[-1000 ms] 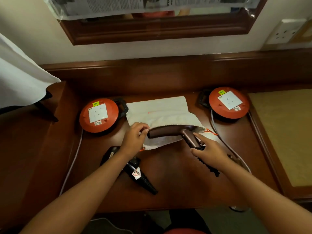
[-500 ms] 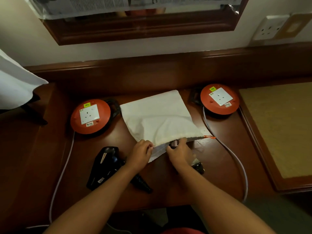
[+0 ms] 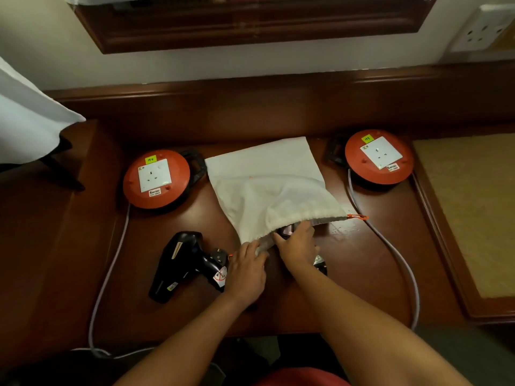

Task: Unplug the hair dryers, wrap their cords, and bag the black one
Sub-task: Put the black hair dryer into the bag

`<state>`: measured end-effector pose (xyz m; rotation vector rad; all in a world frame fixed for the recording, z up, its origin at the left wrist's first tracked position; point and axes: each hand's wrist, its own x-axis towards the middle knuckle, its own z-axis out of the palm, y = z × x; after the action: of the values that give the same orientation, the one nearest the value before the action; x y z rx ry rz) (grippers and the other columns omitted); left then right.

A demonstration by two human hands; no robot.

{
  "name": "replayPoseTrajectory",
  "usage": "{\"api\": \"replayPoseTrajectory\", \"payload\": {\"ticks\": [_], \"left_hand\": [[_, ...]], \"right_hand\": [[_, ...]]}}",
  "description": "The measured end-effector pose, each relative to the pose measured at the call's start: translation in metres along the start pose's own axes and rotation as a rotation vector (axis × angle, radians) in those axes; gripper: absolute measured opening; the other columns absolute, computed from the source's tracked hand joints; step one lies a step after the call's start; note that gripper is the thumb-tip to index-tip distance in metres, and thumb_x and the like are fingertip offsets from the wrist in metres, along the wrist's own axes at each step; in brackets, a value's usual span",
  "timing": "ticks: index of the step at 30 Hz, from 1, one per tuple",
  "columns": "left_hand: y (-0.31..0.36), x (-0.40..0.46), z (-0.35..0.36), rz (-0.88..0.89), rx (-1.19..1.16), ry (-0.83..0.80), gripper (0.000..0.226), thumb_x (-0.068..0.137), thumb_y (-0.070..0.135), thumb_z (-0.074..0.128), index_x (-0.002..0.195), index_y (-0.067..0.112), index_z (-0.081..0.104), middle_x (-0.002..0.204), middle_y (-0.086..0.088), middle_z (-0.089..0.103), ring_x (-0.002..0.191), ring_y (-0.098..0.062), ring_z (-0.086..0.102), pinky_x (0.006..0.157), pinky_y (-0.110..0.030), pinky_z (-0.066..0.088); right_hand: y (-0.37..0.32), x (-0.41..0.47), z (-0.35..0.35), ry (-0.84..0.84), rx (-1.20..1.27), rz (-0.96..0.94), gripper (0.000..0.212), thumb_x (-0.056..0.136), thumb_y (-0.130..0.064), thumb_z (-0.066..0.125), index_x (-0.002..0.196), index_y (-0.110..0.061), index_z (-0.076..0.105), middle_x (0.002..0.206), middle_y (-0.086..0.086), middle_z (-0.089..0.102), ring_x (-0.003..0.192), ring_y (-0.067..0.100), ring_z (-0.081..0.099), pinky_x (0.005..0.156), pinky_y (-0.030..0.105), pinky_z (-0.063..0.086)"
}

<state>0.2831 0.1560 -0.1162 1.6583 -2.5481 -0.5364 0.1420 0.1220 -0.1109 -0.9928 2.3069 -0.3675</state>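
Note:
A white drawstring bag point(image 3: 267, 188) lies flat in the middle of the wooden desk point(image 3: 362, 274), its mouth facing me. A dark hair dryer point(image 3: 287, 232) is almost wholly inside it, with only a bit of the handle showing at the mouth. My right hand point(image 3: 296, 243) is at the mouth with its fingers on that handle. My left hand point(image 3: 246, 270) pinches the bag's lower rim at the left corner. A dark plug and cord end point(image 3: 320, 264) peeks out under my right wrist. A second black hair dryer point(image 3: 178, 263) lies on the desk to the left, beside my left hand.
Two orange cable reels with white sockets sit on either side of the bag, the left reel point(image 3: 157, 179) and the right reel point(image 3: 379, 157), with grey cables trailing off the desk's front edge. A wall socket point(image 3: 482, 29) is at the upper right. An orange drawstring end point(image 3: 358, 217) lies at the bag's right corner.
The dark hair dryer went from mostly outside the bag to almost fully inside. My right hand followed it to the bag's mouth, and my left hand stayed on the rim.

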Motion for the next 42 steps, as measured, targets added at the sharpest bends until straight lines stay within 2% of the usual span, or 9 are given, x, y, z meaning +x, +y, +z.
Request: {"api": "replayPoseTrajectory", "payload": {"ticks": [3,8,11,15,19,29,35,37,42], "left_hand": [[-0.001,0.0,0.003,-0.051,0.02,-0.016,0.032,0.071,0.014,0.069,0.103,0.019,0.068,0.123,-0.009,0.056,0.112,-0.028,0.053,0.087,-0.041,0.05],[0.001,-0.001,0.005,0.009,0.09,0.0,0.031,0.068,0.019,0.071,0.099,0.023,0.069,0.105,-0.004,0.057,0.097,-0.026,0.057,0.079,-0.038,0.05],[0.004,0.001,0.009,-0.047,0.049,0.004,0.045,0.066,0.017,0.07,0.11,0.024,0.065,0.123,-0.008,0.051,0.112,-0.028,0.046,0.085,-0.043,0.049],[0.008,0.003,0.013,-0.189,0.045,-0.116,0.057,0.083,0.018,0.055,0.138,0.029,0.043,0.157,-0.011,0.017,0.141,-0.033,0.018,0.109,-0.051,0.032],[0.007,0.006,0.016,-0.222,0.137,-0.31,0.07,0.091,0.023,0.047,0.152,0.03,0.014,0.16,-0.01,-0.015,0.147,-0.033,-0.005,0.116,-0.05,0.011],[0.002,-0.004,0.013,-0.125,0.249,-0.378,0.068,0.09,0.023,0.047,0.152,0.018,0.019,0.162,-0.007,-0.008,0.147,-0.031,0.001,0.118,-0.05,0.008],[-0.004,-0.004,0.004,-0.163,0.218,-0.296,0.051,0.09,0.023,0.043,0.139,0.011,0.039,0.149,-0.006,0.032,0.136,-0.026,0.029,0.116,-0.041,0.013],[-0.008,0.001,-0.002,-0.169,0.16,-0.231,0.041,0.089,0.022,0.042,0.129,0.014,0.046,0.133,-0.003,0.045,0.126,-0.023,0.039,0.11,-0.038,0.023],[-0.014,0.016,-0.006,-0.124,-0.058,0.011,0.028,0.082,0.013,0.054,0.109,0.015,0.054,0.115,-0.005,0.049,0.1,-0.026,0.055,0.083,-0.035,0.041]], "right_hand": [[0.01,0.001,0.001,-0.026,0.018,-0.04,0.074,0.073,-0.053,0.073,0.12,-0.009,0.037,0.123,0.011,0.047,0.111,0.032,0.054,0.092,0.048,0.042],[0.017,-0.001,0.001,-0.022,0.03,-0.109,0.079,0.069,-0.052,0.076,0.12,-0.007,0.038,0.118,0.012,0.046,0.105,0.033,0.053,0.087,0.047,0.047],[0.031,-0.007,0.002,-0.037,-0.042,-0.212,0.08,0.067,-0.055,0.076,0.124,-0.011,0.04,0.124,0.01,0.045,0.11,0.029,0.052,0.091,0.042,0.045],[0.046,-0.017,0.003,-0.038,-0.31,-0.22,0.078,0.07,-0.07,0.061,0.131,-0.025,0.039,0.13,0.005,0.048,0.121,0.027,0.046,0.1,0.047,0.031],[0.042,-0.014,-0.001,-0.142,-0.431,-0.241,0.081,0.074,-0.071,0.055,0.137,-0.026,0.033,0.13,0.008,0.049,0.123,0.029,0.044,0.097,0.047,0.034],[0.013,-0.004,-0.009,0.008,-0.032,-0.177,0.051,0.074,-0.051,0.059,0.112,-0.018,0.052,0.107,0.011,0.057,0.104,0.032,0.054,0.088,0.046,0.045],[-0.004,0.016,-0.003,0.008,0.235,-0.054,0.055,0.06,-0.055,0.056,0.095,-0.013,0.064,0.093,0.006,0.066,0.092,0.03,0.061,0.083,0.047,0.052],[-0.006,0.019,0.0,0.017,0.28,-0.051,0.047,0.062,-0.052,0.061,0.091,-0.015,0.063,0.087,0.003,0.067,0.088,0.028,0.063,0.082,0.047,0.052],[0.003,0.023,0.004,0.015,0.248,-0.072,0.041,0.062,-0.059,0.062,0.074,-0.02,0.055,0.075,0.003,0.064,0.08,0.029,0.062,0.078,0.048,0.052]]}}
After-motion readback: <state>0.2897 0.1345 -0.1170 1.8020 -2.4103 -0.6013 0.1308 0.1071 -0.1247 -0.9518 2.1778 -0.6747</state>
